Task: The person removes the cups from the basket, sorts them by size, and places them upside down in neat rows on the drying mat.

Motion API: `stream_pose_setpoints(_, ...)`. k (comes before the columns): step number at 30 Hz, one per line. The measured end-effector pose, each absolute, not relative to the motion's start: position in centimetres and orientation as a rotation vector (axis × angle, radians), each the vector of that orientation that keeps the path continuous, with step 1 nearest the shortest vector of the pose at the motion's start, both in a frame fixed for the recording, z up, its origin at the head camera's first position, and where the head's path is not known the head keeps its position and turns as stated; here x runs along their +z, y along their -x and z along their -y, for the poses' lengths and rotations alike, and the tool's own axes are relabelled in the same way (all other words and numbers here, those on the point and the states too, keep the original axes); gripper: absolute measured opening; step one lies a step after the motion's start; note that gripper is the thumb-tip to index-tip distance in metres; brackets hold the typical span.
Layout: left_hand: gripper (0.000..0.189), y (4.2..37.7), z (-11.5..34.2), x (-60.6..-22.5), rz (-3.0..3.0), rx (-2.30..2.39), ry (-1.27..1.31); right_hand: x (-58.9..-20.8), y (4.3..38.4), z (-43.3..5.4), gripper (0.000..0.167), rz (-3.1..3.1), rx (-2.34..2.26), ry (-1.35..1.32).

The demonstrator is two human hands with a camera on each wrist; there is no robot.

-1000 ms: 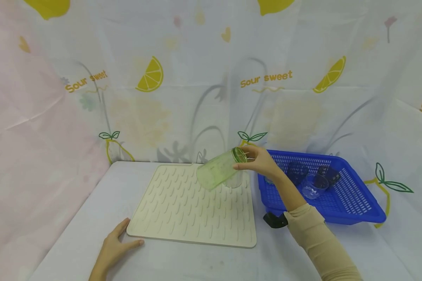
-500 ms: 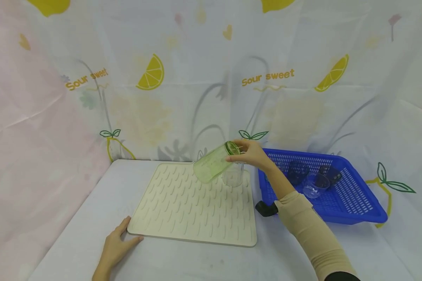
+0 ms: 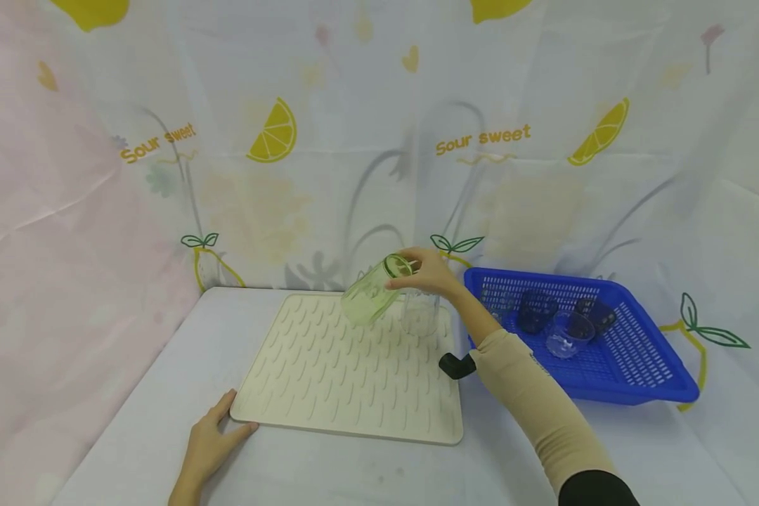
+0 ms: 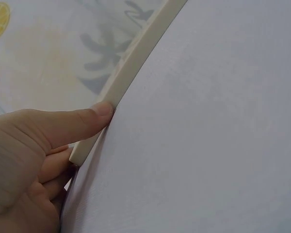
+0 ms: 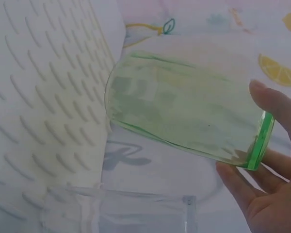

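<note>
My right hand (image 3: 433, 274) grips a green drinking glass (image 3: 367, 299) by its thick base, thumb on one side and fingers on the other. In the right wrist view the glass (image 5: 184, 111) is tilted, its mouth facing the ridged mat. A clear glass (image 3: 420, 316) stands on the cream drying mat (image 3: 341, 379) near its back right corner, just below the right hand. My left hand (image 3: 209, 446) rests at the mat's front left corner; in the left wrist view its thumb lies along the mat's edge (image 4: 136, 58), with the other fingers around the corner.
A blue plastic basket (image 3: 632, 372) stands right of the mat, with a clear cup (image 3: 569, 336) and dark glasses (image 3: 536, 309) inside. A black wrist-mounted part (image 3: 457, 366) juts from the right sleeve over the mat's right edge. A printed cloth (image 3: 354, 197) hangs behind the table.
My right hand has carried the green glass leftward and slightly up, and the glass is tilted more steeply. The left hand has stayed at the mat's corner.
</note>
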State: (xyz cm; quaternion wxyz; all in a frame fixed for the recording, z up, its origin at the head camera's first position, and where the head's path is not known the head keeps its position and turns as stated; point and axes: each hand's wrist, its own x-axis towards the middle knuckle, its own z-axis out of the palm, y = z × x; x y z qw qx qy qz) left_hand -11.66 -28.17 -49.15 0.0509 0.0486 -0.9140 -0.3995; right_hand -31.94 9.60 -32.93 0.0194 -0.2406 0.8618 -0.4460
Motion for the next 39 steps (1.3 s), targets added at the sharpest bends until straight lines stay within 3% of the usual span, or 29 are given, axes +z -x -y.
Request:
stream_pose_setpoints(15, 0.081, 11.6, 28.2, -49.2, 2.755, -1.194, -0.153, -34.3, 33.2, -6.4, 0.069, -2.794, -1.098, 0.88)
stream_pose_setpoints(39, 0.082, 11.7, 28.1, -49.1, 2.782, -1.183, -0.196, -35.2, 34.5, -4.1, 0.073, -2.781, -0.755, 0.808)
